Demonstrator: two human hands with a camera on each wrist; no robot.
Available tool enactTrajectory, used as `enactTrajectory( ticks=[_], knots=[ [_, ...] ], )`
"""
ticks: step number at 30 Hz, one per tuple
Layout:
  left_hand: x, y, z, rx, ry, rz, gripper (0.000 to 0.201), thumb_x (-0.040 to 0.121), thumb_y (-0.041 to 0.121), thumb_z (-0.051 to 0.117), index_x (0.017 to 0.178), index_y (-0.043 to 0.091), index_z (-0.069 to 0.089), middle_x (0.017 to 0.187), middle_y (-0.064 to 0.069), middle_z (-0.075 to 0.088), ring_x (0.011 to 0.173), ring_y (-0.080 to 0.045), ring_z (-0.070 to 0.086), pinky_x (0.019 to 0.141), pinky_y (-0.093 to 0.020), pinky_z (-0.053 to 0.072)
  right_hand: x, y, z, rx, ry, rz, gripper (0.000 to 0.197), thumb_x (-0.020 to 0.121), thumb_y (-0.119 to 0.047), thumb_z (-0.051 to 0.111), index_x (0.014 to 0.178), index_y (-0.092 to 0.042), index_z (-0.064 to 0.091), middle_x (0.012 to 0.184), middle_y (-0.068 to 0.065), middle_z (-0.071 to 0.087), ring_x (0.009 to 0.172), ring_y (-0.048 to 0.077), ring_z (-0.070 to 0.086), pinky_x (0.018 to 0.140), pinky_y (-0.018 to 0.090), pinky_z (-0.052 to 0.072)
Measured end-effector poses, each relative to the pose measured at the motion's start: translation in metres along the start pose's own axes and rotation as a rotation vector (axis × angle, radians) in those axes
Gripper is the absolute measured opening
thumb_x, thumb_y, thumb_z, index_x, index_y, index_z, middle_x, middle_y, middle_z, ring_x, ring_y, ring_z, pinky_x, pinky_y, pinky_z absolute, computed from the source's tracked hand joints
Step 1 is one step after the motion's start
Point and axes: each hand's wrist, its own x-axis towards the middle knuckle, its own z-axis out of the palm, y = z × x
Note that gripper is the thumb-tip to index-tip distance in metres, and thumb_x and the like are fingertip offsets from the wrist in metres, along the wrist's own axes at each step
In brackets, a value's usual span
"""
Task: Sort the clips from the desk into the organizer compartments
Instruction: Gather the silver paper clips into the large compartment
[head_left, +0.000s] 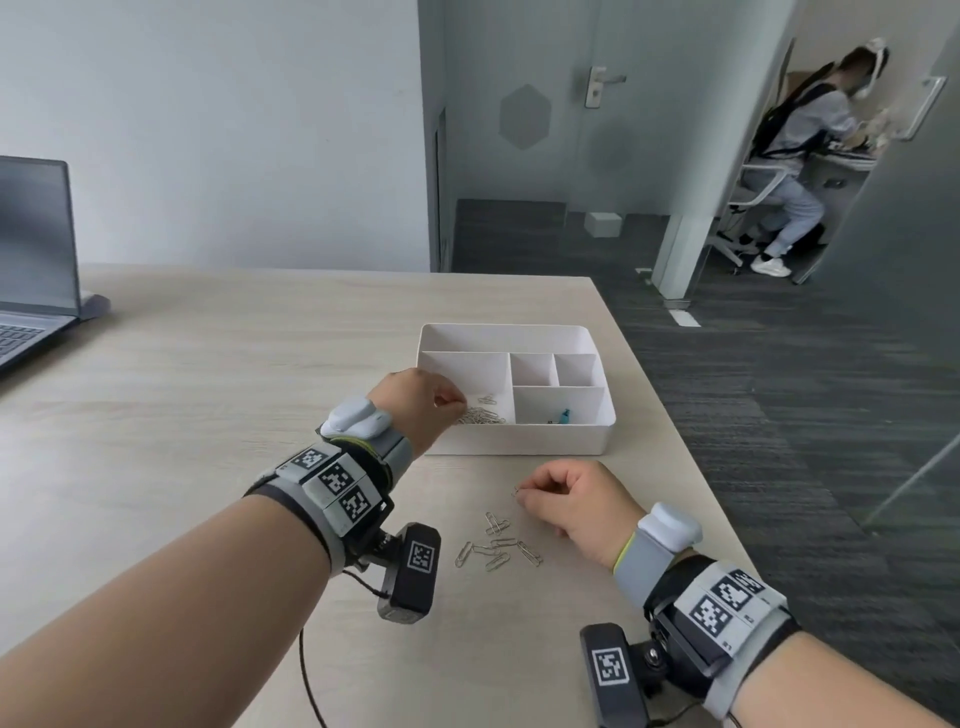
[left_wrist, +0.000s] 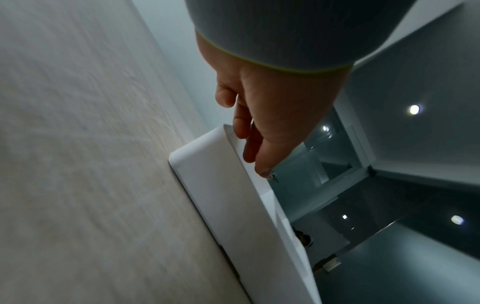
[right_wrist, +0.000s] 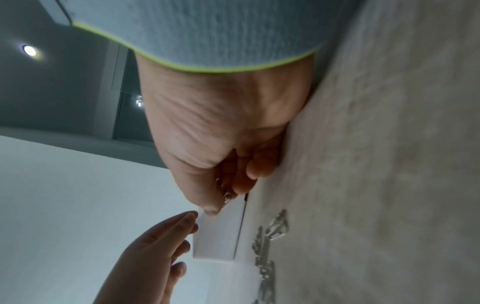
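Grey and half open, a laptop (head_left: 31, 260) sits at the far left edge of your pale wood-grain desk (head_left: 208, 395). Moving right, your left hand (head_left: 415, 405) reaches over the near left wall of the white organizer (head_left: 519, 439), above its large left compartment; from the left wrist view the fingers (left_wrist: 240, 123) hang fairly straight over the rim, and you appear to hold nothing there, though the fingertips are partly hidden in the head view. Just under them a heap of silver paper clips (head_left: 480, 415) lies in that compartment. The next compartment to the right, at the near right corner, holds one small blue clip (head_left: 565, 415); the two small cells behind it and the long back one show only white walls. In front of the organizer, loose silver clips (head_left: 496, 545) lie scattered on the desk. Just to their right, your right hand (head_left: 571, 501) rests low on the desk, fingers curled, thumb and forefinger pinching a single paper clip (head_left: 517, 490).
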Motion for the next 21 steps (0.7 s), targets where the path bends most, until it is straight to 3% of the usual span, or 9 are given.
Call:
enactTrajectory(
  ticks=[3, 6, 8, 13, 15, 17, 21],
  knots=[
    [-0.027, -0.002, 0.004, -0.057, 0.035, 0.045, 0.008, 0.085, 0.036, 0.068, 0.084, 0.034, 0.075, 0.08, 0.019, 0.064, 0.075, -0.001, 0.058, 0.07, -0.024, 0.047, 0.012, -0.016, -0.001, 0.009, 0.088, -0.059, 0.006, 0.081, -0.019, 0.078, 0.076, -0.018, 0.075, 0.07, -0.008, 0.068, 0.062, 0.007, 0.054, 0.063, 0.023, 0.047],
    [-0.056, -0.005, 0.01, -0.119, -0.037, 0.008, 0.007, 0.083, 0.035, 0.069, 0.081, 0.035, 0.075, 0.078, 0.019, 0.066, 0.07, 0.002, 0.057, 0.069, -0.02, 0.044, 0.034, -0.036, 0.0, -0.036, 0.205, -0.123, 0.009, 0.081, -0.023, 0.077, 0.073, -0.024, 0.073, 0.076, -0.01, 0.072, 0.066, 0.002, 0.06, 0.068, 0.016, 0.048],
    [-0.071, -0.007, 0.012, -0.169, -0.112, -0.067, 0.007, 0.083, 0.036, 0.068, 0.082, 0.035, 0.075, 0.082, 0.018, 0.07, 0.073, 0.0, 0.059, 0.067, -0.018, 0.045, 0.051, -0.046, 0.001, -0.133, 0.242, -0.138, 0.007, 0.083, -0.028, 0.075, 0.076, -0.026, 0.073, 0.078, -0.011, 0.072, 0.072, 0.007, 0.064, 0.071, 0.021, 0.05],
    [-0.091, -0.011, 0.017, -0.178, -0.227, -0.169, 0.009, 0.081, 0.035, 0.068, 0.086, 0.036, 0.076, 0.08, 0.02, 0.067, 0.078, -0.004, 0.062, 0.072, -0.019, 0.049, 0.079, -0.056, 0.01, -0.566, 0.163, -0.155, 0.02, 0.088, -0.043, 0.062, 0.087, -0.027, 0.074, 0.095, -0.007, 0.07, 0.087, 0.017, 0.065, 0.078, 0.029, 0.051],
    [-0.095, -0.011, 0.017, -0.178, -0.261, -0.173, 0.01, 0.079, 0.034, 0.068, 0.086, 0.036, 0.076, 0.075, 0.021, 0.066, 0.074, -0.001, 0.062, 0.069, -0.017, 0.049, 0.083, -0.056, 0.012, -0.651, 0.123, -0.161, 0.024, 0.09, -0.044, 0.059, 0.083, -0.026, 0.075, 0.098, -0.005, 0.068, 0.089, 0.02, 0.063, 0.08, 0.032, 0.051],
    [-0.098, -0.012, 0.016, -0.19, -0.291, -0.175, 0.011, 0.074, 0.036, 0.071, 0.084, 0.038, 0.075, 0.073, 0.019, 0.065, 0.07, 0.0, 0.062, 0.067, -0.017, 0.051, 0.082, -0.054, 0.012, -0.676, 0.101, -0.176, 0.03, 0.092, -0.043, 0.056, 0.071, -0.027, 0.07, 0.094, -0.003, 0.063, 0.088, 0.022, 0.06, 0.075, 0.029, 0.045],
    [-0.099, -0.014, 0.017, -0.155, -0.34, -0.151, 0.021, 0.066, 0.043, 0.078, 0.086, 0.042, 0.073, 0.082, 0.018, 0.064, 0.076, -0.001, 0.061, 0.075, -0.021, 0.053, 0.063, -0.051, 0.006, -0.548, 0.179, -0.264, 0.02, 0.092, -0.035, 0.061, 0.094, -0.024, 0.077, 0.098, -0.008, 0.057, 0.089, 0.01, 0.057, 0.08, 0.022, 0.042]
  ],
)
